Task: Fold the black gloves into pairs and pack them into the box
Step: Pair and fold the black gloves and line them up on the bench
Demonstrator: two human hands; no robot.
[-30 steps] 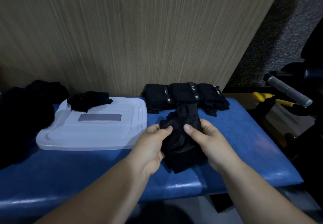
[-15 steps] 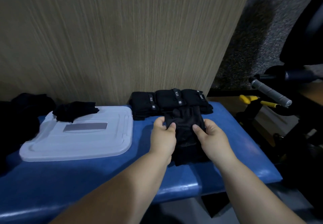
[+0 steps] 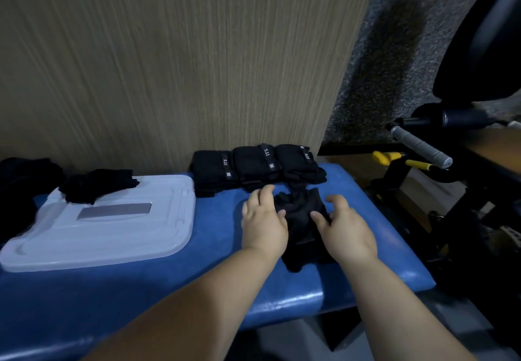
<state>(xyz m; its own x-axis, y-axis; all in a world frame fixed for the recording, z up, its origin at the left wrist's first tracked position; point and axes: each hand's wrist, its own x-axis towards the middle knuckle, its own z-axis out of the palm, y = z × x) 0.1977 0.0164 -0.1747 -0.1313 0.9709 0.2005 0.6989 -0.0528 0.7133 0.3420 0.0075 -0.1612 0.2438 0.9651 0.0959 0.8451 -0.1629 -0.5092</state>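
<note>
On blue padded desk (image 3: pixel 217 225), black fabric gloves (image 3: pixel 300 219) lie flat between left grip (image 3: pixel 265 219) and right grip (image 3: pixel 345 232), both slack-fingered, thumbs touching. Folding step; next likely needs pinching their far edge.

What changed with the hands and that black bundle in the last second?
Both let go: the left hand and right hand pinched the black gloves before; now fingers are spread, thumbs only touching them on the blue bench. The folded pairs, white lid and loose glove on it stayed put.
</note>
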